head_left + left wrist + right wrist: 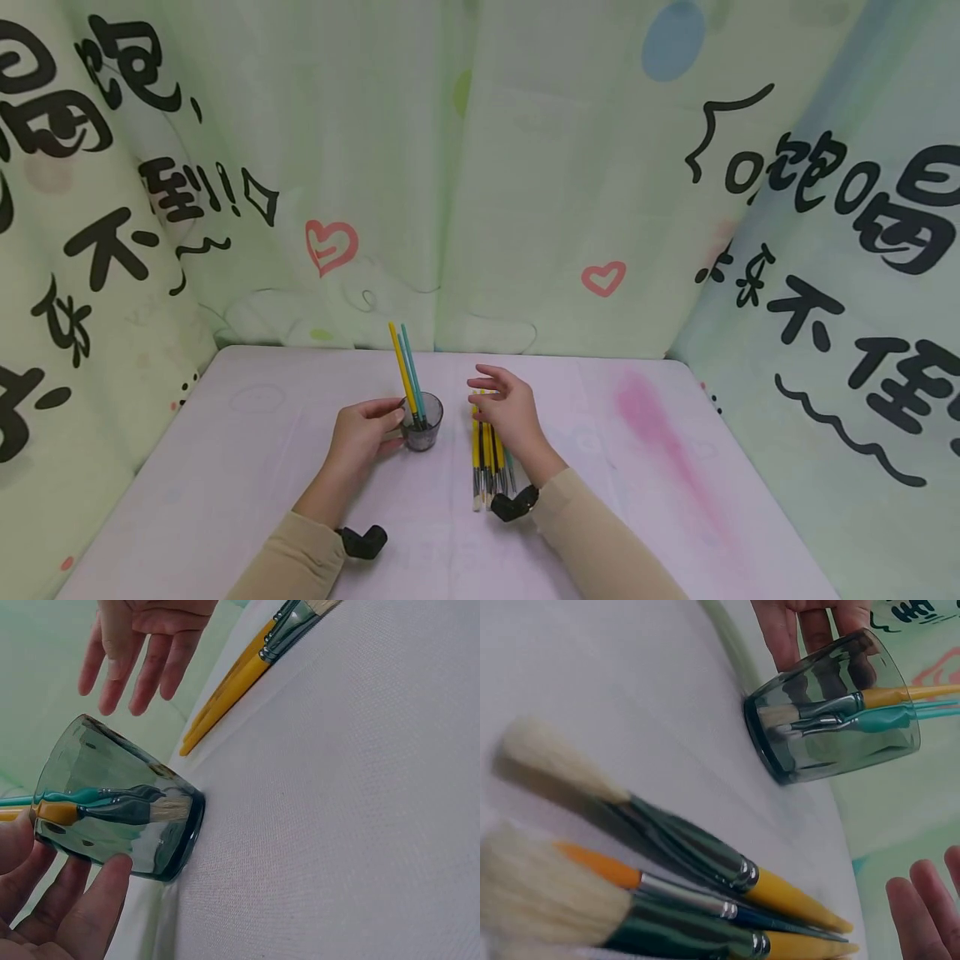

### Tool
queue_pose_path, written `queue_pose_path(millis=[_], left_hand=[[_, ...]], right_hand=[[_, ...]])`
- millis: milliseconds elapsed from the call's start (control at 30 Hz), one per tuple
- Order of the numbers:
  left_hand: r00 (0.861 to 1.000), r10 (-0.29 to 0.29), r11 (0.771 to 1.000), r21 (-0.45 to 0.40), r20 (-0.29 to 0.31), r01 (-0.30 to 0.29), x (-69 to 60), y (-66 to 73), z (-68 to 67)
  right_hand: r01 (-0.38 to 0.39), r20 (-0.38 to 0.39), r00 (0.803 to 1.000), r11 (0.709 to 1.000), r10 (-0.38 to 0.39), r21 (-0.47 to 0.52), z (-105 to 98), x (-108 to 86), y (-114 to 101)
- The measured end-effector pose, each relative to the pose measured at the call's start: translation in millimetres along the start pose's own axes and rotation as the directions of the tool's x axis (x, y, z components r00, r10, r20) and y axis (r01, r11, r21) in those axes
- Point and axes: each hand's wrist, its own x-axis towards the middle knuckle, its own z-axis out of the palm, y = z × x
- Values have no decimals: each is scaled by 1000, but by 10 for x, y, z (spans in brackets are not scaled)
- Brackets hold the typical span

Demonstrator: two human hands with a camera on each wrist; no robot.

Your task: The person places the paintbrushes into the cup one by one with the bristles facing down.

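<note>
1. The cup point(427, 437) stands upright on the table point(225, 467), just left of the frame's centre in the head view, with a yellow brush point(402, 367) and two teal brushes point(410, 371) leaning in it, bristles down.
2. The left hand point(363, 433) grips the cup's side, thumb and fingers curved about it.
3. The right hand point(513, 408), right of centre, hangs over the handle ends of the loose brushes point(476, 450); its fingers are spread and hold nothing.
4. The step in hand looks like taking up one loose brush. To do it well, pinch a single handle near its end and part it from its close neighbours before lifting.
5. The left hand should press the cup gently down, since the long handles probably make it easy to tip.
6. The left wrist view shows the gap between the right hand's fingertips and the cup; from the head, that palm is hidden.
7. The right wrist view shows, at lower left, an orange-tipped narrow brush point(592, 862) between broad pale-bristled ones, too small to make out from above.
8. Only the head view shows the full rise of the handles above the rim.
</note>
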Motion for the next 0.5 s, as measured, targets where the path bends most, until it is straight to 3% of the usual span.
queue_pose_path(millis=[500], left_hand=[[1000, -16, 1000, -8, -7, 16, 49, -38, -5]], right_hand=[[-82, -80, 994, 990, 73, -116, -273, -65, 154]])
